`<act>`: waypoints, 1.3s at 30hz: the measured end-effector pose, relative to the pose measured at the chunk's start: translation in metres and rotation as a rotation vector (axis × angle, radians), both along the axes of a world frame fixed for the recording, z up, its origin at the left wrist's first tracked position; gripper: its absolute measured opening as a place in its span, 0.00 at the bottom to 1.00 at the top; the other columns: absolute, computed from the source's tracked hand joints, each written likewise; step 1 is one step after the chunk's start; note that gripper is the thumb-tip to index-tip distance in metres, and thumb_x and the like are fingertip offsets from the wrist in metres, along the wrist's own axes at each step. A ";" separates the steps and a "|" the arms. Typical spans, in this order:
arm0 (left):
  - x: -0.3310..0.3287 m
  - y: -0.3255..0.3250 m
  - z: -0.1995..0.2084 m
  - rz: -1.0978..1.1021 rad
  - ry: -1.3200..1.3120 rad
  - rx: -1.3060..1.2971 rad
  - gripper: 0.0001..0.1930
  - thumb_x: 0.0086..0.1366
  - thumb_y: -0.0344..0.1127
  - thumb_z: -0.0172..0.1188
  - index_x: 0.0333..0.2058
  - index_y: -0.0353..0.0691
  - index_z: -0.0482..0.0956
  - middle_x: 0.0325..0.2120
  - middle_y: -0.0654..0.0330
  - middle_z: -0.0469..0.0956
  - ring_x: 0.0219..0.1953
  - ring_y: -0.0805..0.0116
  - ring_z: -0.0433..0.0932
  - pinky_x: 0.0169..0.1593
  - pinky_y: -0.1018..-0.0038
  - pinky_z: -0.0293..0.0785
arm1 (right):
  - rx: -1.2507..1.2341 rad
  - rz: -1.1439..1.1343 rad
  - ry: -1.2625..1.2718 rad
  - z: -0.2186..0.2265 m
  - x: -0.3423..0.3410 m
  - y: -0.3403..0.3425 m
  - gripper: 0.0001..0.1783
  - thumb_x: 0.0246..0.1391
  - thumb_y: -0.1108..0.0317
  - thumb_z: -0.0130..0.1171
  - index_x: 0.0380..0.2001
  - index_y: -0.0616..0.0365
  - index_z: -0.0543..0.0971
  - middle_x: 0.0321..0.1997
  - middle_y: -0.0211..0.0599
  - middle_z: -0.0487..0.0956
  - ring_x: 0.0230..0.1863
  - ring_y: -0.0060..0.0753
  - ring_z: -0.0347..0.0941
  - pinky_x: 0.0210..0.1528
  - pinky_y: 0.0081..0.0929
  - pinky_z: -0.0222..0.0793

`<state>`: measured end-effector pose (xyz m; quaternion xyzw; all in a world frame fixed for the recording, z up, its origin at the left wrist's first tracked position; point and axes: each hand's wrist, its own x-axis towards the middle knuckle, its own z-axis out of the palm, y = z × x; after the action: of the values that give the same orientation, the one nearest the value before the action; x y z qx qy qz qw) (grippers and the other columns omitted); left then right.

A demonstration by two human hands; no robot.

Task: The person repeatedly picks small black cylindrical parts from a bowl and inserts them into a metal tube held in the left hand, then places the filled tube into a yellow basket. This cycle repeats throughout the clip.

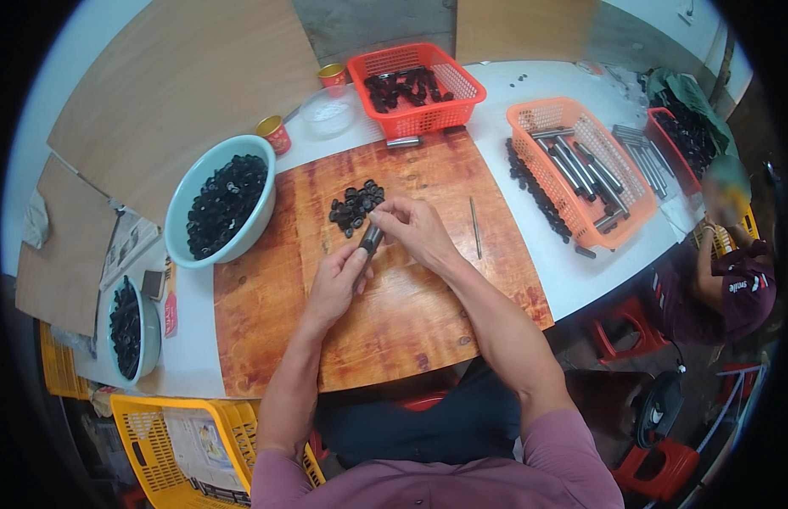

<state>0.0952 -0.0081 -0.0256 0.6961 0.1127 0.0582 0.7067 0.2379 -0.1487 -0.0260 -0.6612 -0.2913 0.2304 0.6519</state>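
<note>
Stained wooden board (419, 331) covers part of a white table (496, 110); above it, the left hand (334, 278) grips a dark tube (371, 243) while the right hand (413, 231) pinches its upper end. Probably end-fitting; the next move calls for steady alignment.

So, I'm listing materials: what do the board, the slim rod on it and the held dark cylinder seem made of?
Board: likely wood or plywood, stained-looking, from its streaky reddish-brown surface. Slim rod: probably metal, smooth, given its greyish sheen. Dark cylinder: metal or plastic; its smooth dark surface leaves that open.
</note>
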 end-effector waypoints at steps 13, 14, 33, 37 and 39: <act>-0.038 0.008 0.007 0.044 -0.300 1.488 0.17 0.60 0.33 0.68 0.46 0.35 0.78 0.33 0.53 0.78 0.34 0.52 0.78 0.36 0.61 0.75 | -0.195 0.296 -0.267 0.000 -0.010 -0.013 0.14 0.56 0.68 0.64 0.45 0.63 0.81 0.35 0.38 0.83 0.37 0.28 0.77 0.42 0.30 0.72; -0.038 0.009 0.007 0.045 -0.301 1.504 0.17 0.59 0.33 0.69 0.46 0.35 0.78 0.33 0.53 0.78 0.34 0.53 0.78 0.36 0.61 0.75 | -0.192 0.293 -0.263 -0.001 -0.011 -0.012 0.14 0.56 0.69 0.64 0.45 0.63 0.81 0.35 0.39 0.83 0.37 0.29 0.77 0.42 0.30 0.72; -0.035 0.004 -0.003 0.145 -0.251 1.289 0.15 0.57 0.35 0.71 0.40 0.38 0.80 0.34 0.54 0.79 0.38 0.53 0.79 0.41 0.62 0.74 | -0.138 0.318 -0.236 -0.008 -0.010 -0.011 0.11 0.48 0.80 0.66 0.36 0.63 0.79 0.28 0.43 0.80 0.31 0.36 0.77 0.35 0.35 0.71; -0.037 0.005 -0.004 0.133 -0.260 1.290 0.15 0.57 0.35 0.71 0.40 0.37 0.80 0.34 0.54 0.79 0.37 0.53 0.79 0.41 0.62 0.74 | -0.214 0.358 -0.248 0.001 -0.011 -0.009 0.11 0.47 0.79 0.68 0.35 0.62 0.79 0.27 0.42 0.79 0.31 0.34 0.76 0.34 0.33 0.70; -0.037 0.006 -0.001 0.109 -0.261 1.304 0.15 0.57 0.36 0.71 0.40 0.37 0.80 0.33 0.55 0.79 0.37 0.53 0.78 0.40 0.62 0.74 | -0.206 0.357 -0.223 -0.001 -0.011 -0.010 0.11 0.47 0.78 0.69 0.35 0.62 0.79 0.27 0.41 0.79 0.30 0.33 0.76 0.33 0.32 0.70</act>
<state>0.0587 -0.0018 -0.0270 0.9614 0.0031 0.2338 0.1451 0.2265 -0.1588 -0.0265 -0.6834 -0.4488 0.2963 0.4938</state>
